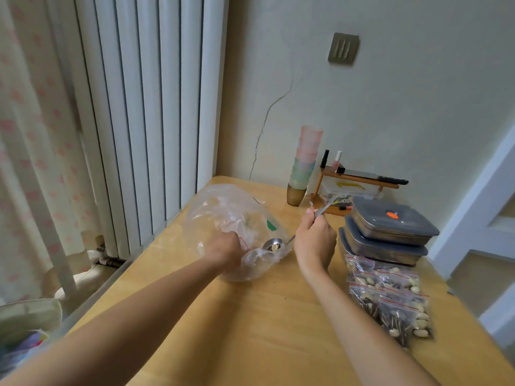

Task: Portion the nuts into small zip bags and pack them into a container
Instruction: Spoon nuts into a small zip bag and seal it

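Note:
My left hand (224, 253) grips a large clear plastic bag (223, 215) on the wooden table (264, 330); a small zip bag with a red strip shows at its fingers. My right hand (315, 238) holds the handle of a metal spoon (274, 244). The spoon's bowl sits inside the bag's mouth with a few pale nuts in it. Several filled small zip bags (390, 296) of nuts and dark seeds lie in a pile at the right. Behind them stand two stacked metal containers (387, 232) with grey lids.
A stack of pastel cups (303, 165) and a small wooden rack (359, 179) with bottles and a knife stand by the back wall. A white radiator (145, 107) and a curtain run along the table's left edge.

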`<state>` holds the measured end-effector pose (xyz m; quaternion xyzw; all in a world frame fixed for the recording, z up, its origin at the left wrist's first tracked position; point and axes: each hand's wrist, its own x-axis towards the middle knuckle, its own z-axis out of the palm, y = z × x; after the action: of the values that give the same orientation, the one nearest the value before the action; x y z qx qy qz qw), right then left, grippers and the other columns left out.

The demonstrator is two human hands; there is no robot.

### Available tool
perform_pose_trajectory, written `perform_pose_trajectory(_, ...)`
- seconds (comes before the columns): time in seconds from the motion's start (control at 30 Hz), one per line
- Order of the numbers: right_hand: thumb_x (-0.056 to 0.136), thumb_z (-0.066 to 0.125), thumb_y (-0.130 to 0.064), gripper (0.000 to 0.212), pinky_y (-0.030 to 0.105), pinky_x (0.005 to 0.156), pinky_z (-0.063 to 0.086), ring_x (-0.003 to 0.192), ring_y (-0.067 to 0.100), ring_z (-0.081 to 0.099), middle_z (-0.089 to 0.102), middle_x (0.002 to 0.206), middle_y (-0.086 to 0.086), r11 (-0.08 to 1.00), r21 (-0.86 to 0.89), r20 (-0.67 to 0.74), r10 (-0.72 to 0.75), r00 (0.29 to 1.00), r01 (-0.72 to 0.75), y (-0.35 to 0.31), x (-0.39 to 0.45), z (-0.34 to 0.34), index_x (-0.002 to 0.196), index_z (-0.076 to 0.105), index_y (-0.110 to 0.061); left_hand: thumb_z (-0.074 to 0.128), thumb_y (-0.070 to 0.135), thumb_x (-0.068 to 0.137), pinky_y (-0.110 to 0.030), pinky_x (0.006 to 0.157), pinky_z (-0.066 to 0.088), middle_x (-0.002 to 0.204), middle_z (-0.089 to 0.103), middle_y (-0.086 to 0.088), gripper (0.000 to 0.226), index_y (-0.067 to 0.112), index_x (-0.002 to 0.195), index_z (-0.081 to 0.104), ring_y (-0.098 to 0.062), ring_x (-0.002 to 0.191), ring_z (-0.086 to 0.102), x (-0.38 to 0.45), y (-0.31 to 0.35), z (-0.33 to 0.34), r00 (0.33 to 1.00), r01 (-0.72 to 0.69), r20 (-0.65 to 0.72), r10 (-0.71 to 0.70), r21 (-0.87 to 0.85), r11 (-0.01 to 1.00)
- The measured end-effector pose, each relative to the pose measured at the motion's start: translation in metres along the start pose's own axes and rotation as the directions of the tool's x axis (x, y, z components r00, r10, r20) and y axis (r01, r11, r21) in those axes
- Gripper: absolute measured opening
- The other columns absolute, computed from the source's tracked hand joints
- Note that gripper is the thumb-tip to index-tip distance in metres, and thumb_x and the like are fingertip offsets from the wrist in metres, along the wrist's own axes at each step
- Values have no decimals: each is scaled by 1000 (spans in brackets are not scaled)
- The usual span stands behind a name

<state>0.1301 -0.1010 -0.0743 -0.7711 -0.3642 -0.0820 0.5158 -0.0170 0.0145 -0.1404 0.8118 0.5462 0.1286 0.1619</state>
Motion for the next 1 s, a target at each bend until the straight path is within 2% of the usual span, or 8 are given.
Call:
perform_pose_trajectory(0.17,111,39,-34,43,41,72,50,90,38,64,69,92,15,998,-52,53,27,998,-24,10,3,-5,105,70,-6,65,42,90,-28,57,43,70,58,0,34,15,71,57,-21,70,60,4,6,6,999,48,-22,-48,8,999)
perform_pose_trajectory(0.27,111,39,-34,43,38,68,46,89,37,64,69,92,15,998,-56,73,27,997,-22,13,3,-6,105,70,-5,60,26,86,-27,48,36,63,57,-3,30,14,61,49,-22,59,52,6,8,9,994,85,-63,-92,-115,990)
perform_pose_trajectory(0.33,111,39,-32,42,35,66,38,85,35,62,69,89,15,997,-74,84,16,996,-9,11,2,-6,103,70,-5,52,17,84,-28,49,37,64,56,-3,22,15,62,49,-24,65,54,6,12,7,994,68,-77,-83,-176,982)
perform_pose_trajectory(0.47,111,37,-33,43,35,62,46,75,32,65,69,82,13,995,-99,102,1,995,9,4,-2,-1,98,69,-8,58,24,92,-31,69,51,97,69,-3,13,18,100,66,-24,89,64,10,16,1,987,-71,-160,28,-265,962)
perform_pose_trajectory(0.57,109,34,-38,44,43,60,59,64,32,70,67,75,9,994,-104,117,21,993,-9,1,-6,7,92,65,-11,65,21,94,-29,68,45,96,71,-3,6,18,98,66,-22,87,64,11,22,-2,949,-258,-235,210,-198,946)
perform_pose_trajectory(0.7,108,32,-34,41,38,61,58,59,32,70,70,77,13,989,-97,159,123,980,-108,5,-2,11,94,62,-10,65,5,86,-33,70,51,88,69,1,21,26,84,63,-22,83,64,7,28,-7,905,-381,-259,337,-140,914)
perform_pose_trajectory(0.8,109,29,-24,38,27,51,45,45,19,67,73,76,11,970,-40,193,243,951,-240,11,0,6,96,60,-5,63,0,82,-30,65,46,87,66,4,29,29,82,60,-19,81,61,5,30,-9,892,-415,-245,379,-113,903)
perform_pose_trajectory(1.0,110,36,-27,40,31,65,56,47,24,69,73,71,2,893,117,257,396,881,-435,30,5,4,102,69,-7,57,5,88,-32,63,47,91,66,0,18,21,87,63,-21,82,60,2,24,-12,931,-288,-250,265,-61,956)
